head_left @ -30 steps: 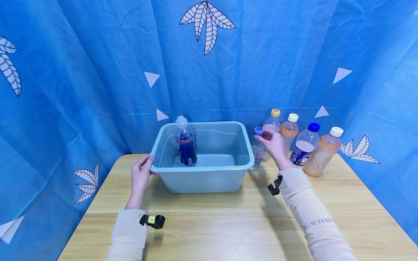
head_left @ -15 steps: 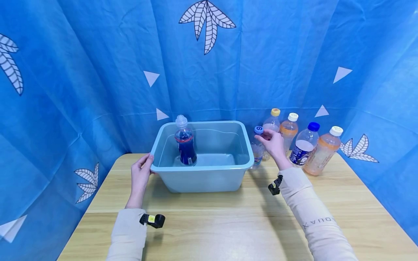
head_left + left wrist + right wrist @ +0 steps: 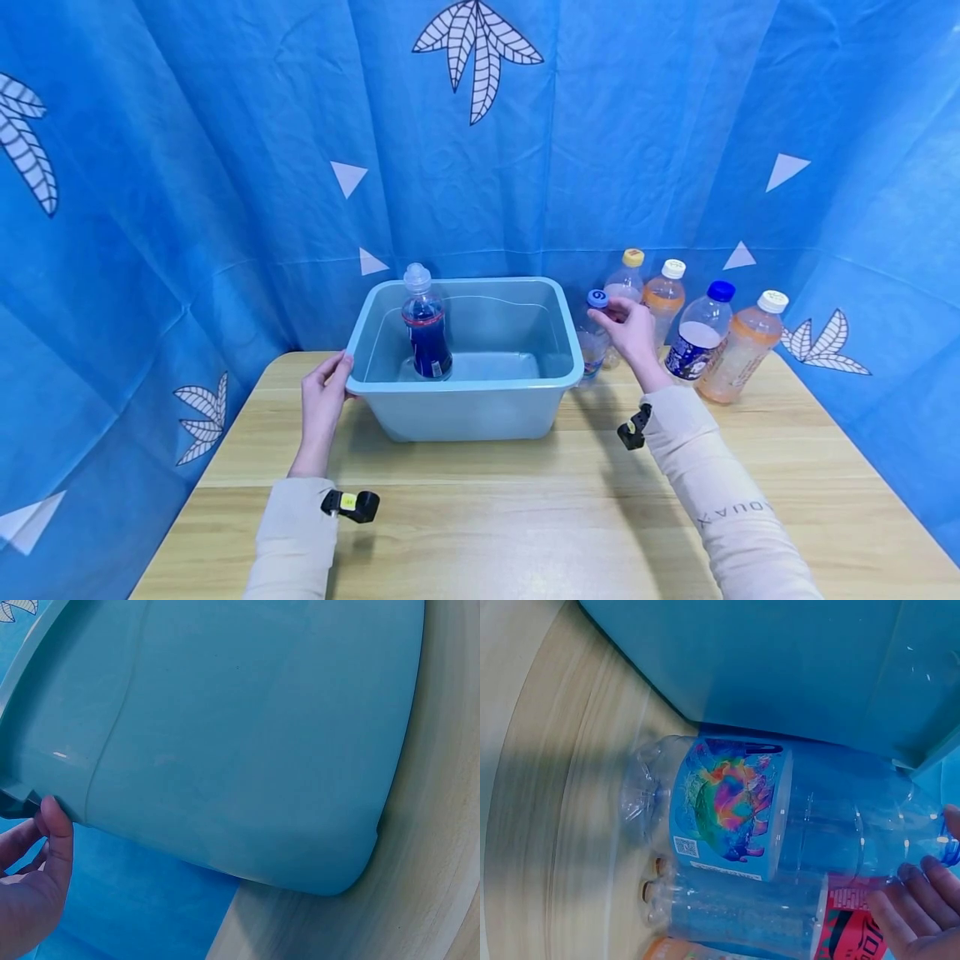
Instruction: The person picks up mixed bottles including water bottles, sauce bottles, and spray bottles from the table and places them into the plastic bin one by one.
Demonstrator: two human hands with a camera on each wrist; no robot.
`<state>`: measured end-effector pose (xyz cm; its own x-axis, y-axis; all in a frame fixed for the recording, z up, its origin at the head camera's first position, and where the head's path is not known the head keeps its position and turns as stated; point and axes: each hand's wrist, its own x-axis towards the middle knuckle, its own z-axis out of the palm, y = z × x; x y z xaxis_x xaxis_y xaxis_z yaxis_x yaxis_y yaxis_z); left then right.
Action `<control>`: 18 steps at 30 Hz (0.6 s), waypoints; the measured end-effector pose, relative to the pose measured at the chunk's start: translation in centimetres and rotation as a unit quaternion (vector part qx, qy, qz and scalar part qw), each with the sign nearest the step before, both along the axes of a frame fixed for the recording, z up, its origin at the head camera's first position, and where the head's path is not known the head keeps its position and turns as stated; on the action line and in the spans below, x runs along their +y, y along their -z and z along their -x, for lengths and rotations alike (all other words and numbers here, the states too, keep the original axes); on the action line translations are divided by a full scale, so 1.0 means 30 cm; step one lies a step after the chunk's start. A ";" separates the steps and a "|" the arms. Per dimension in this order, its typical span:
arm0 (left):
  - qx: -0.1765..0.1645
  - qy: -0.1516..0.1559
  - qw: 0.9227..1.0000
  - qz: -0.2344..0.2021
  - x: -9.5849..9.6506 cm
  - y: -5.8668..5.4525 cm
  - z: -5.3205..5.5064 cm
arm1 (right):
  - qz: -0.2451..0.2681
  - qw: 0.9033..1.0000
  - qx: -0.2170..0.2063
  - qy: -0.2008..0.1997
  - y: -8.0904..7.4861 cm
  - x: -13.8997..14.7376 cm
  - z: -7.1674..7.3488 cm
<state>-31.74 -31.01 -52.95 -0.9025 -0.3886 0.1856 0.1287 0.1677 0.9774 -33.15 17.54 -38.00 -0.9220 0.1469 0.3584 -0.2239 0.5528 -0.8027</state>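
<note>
A light blue-green plastic basin [image 3: 465,415] stands on the table. My left hand [image 3: 321,404] holds its left rim, the thumb on the rim in the left wrist view. Inside the basin, toward the left, a bottle of dark blue liquid [image 3: 429,337] with a clear domed cap stands slightly tilted. Just right of the basin is a clear water bottle [image 3: 731,810] with a colourful label and a blue cap [image 3: 597,298]. My right hand [image 3: 632,335] pinches this bottle at its neck, close beside the basin's wall.
Past my right hand stand a yellow-capped bottle [image 3: 622,283], an orange-tinted bottle [image 3: 663,300], a blue-capped bottle [image 3: 699,337] and another orange-tinted bottle [image 3: 738,358]. The wooden table [image 3: 480,517] meets a blue curtain [image 3: 480,192] behind.
My right hand and the water bottle have shifted very slightly to the right. The left hand and the basin have stayed in place.
</note>
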 end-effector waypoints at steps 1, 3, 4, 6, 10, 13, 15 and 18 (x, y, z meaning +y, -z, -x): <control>0.001 0.001 1.000 0.002 -0.001 0.005 0.001 | 0.000 1.000 0.005 0.001 -0.001 0.001 -0.002; 0.006 0.000 1.000 0.003 0.000 0.008 0.002 | -0.003 1.000 0.008 0.001 -0.004 0.004 -0.006; 0.014 0.017 1.000 -0.013 0.030 -0.046 -0.039 | -0.005 1.000 0.010 0.000 -0.006 0.005 -0.008; 0.010 0.021 1.000 -0.018 0.033 -0.057 -0.044 | -0.004 1.000 0.011 -0.004 -0.010 0.009 -0.013; -0.004 0.026 0.999 -0.027 0.049 -0.095 -0.067 | -0.003 1.000 0.010 -0.011 -0.022 0.019 -0.025; -0.004 0.022 0.999 -0.031 0.030 -0.071 -0.045 | -0.007 1.000 0.016 -0.016 -0.037 0.027 -0.037; 0.006 0.017 1.000 -0.023 0.028 -0.063 -0.041 | -0.013 1.000 0.020 -0.019 -0.047 0.032 -0.046; 0.026 -0.001 1.000 -0.009 0.014 -0.016 -0.012 | -0.016 0.999 0.021 -0.021 -0.065 0.037 -0.059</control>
<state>-31.39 -30.58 -52.46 -0.8910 -0.3946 0.2245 0.1782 0.1508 0.9724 -31.37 18.65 -36.06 -0.9110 0.0965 0.4010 -0.2805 0.5678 -0.7739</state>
